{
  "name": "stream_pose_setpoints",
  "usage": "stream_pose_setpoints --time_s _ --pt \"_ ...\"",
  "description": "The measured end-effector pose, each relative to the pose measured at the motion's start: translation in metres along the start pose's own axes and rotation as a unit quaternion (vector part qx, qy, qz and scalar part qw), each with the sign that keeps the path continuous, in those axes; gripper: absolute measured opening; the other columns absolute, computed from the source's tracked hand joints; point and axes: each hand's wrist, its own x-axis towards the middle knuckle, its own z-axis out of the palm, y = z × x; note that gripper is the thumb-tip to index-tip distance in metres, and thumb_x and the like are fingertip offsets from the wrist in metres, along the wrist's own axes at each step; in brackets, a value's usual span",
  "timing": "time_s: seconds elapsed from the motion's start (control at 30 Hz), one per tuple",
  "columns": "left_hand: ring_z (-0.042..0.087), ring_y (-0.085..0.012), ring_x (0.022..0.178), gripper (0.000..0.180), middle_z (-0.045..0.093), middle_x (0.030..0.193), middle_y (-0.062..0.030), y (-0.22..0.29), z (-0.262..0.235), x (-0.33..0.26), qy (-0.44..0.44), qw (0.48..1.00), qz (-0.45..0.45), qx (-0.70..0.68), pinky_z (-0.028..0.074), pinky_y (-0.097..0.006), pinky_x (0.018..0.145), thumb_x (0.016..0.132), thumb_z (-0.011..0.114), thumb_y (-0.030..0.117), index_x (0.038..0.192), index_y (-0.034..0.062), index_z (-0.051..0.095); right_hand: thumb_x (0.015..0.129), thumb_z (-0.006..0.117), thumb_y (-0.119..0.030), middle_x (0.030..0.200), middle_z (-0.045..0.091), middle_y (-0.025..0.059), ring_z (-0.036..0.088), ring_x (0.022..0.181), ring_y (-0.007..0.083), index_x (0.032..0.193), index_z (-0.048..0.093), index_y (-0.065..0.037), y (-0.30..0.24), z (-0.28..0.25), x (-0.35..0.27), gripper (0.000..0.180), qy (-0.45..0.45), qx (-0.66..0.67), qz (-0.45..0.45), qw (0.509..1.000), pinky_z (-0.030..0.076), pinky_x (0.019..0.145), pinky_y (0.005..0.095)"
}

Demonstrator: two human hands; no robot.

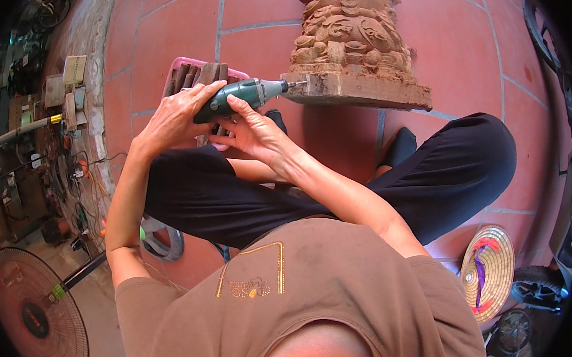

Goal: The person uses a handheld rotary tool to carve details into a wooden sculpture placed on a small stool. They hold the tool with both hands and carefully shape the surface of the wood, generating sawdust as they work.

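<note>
A green rotary tool [242, 96] with a grey nose lies between my two hands, its thin bit pointing right. My left hand [183, 113] wraps round its rear end. From below, my right hand [257, 131] holds the body, with the thumb along its side. The bit's tip is close to the left corner of a carved wooden statue's base [365, 91]; whether it touches, I cannot tell. Above the base rises the brown carved figure [353, 30], its top cut off by the frame. Behind my hands, a pink basket [187, 61] holds several wooden-handled tools.
Red floor tiles [258, 4] lie under the statue. A standing fan [36, 317] is at the lower left, near cables and clutter along a ledge. At the right are a woven conical hat [488, 275] and wheels [537, 289]. My bent legs frame the work.
</note>
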Motion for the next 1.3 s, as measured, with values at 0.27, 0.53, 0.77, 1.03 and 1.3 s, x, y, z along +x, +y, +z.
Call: stream_pose_setpoints --time_s 0.27,0.53,0.77,1.03,1.3 --pt "0.064 -0.0352 0.106 0.079 0.063 0.118 -0.0161 0.002 0.0 -0.007 -0.014 1.0 0.016 0.006 0.055 -0.043 0.088 0.071 0.073 0.01 0.144 0.0148 0.046 0.091 0.075 -0.025 0.125 0.06 0.006 0.052 0.127 0.0241 0.129 0.054 -0.013 0.014 0.001 -0.009 0.045 0.0 0.024 -0.004 1.0 0.041 0.107 0.0612" --pt "0.064 -0.0353 0.106 0.081 0.063 0.115 -0.016 0.001 -0.001 -0.004 -0.009 1.0 0.013 0.016 0.054 -0.044 0.088 0.07 0.074 0.01 0.145 0.0153 0.045 0.09 0.076 -0.027 0.127 0.059 0.0072 0.05 0.13 0.025 0.129 0.054 -0.013 0.008 0.003 -0.004 0.046 0.0 0.018 -0.001 1.0 0.04 0.108 0.0611" --pt "0.065 -0.035 0.103 0.082 0.061 0.111 -0.0146 -0.004 0.0 0.003 0.008 1.0 0.014 0.023 0.054 -0.044 0.086 0.07 0.075 0.011 0.146 0.0169 0.043 0.089 0.077 -0.032 0.129 0.055 0.0059 0.047 0.129 0.0241 0.13 0.052 -0.015 -0.002 0.0 0.008 0.051 -0.011 -0.015 -0.008 1.0 0.038 0.107 0.0633" --pt "0.065 -0.0387 0.1 0.083 0.063 0.109 -0.0169 0.001 -0.001 0.004 0.01 1.0 -0.001 0.003 0.054 -0.046 0.084 0.065 0.074 0.002 0.143 0.0151 0.047 0.089 0.077 -0.031 0.129 0.057 0.0081 0.049 0.127 0.025 0.13 0.053 -0.013 -0.004 -0.002 0.006 0.05 -0.008 -0.013 0.005 1.0 0.039 0.106 0.0621" --pt "0.066 -0.035 0.102 0.079 0.063 0.112 -0.0155 0.001 -0.001 -0.004 -0.023 1.0 0.012 0.011 0.055 -0.044 0.086 0.07 0.072 0.009 0.145 0.0157 0.046 0.09 0.077 -0.026 0.128 0.058 0.0088 0.051 0.127 0.0248 0.129 0.053 -0.012 0.01 0.003 -0.009 0.048 0.007 0.026 -0.005 1.0 0.038 0.108 0.0612"
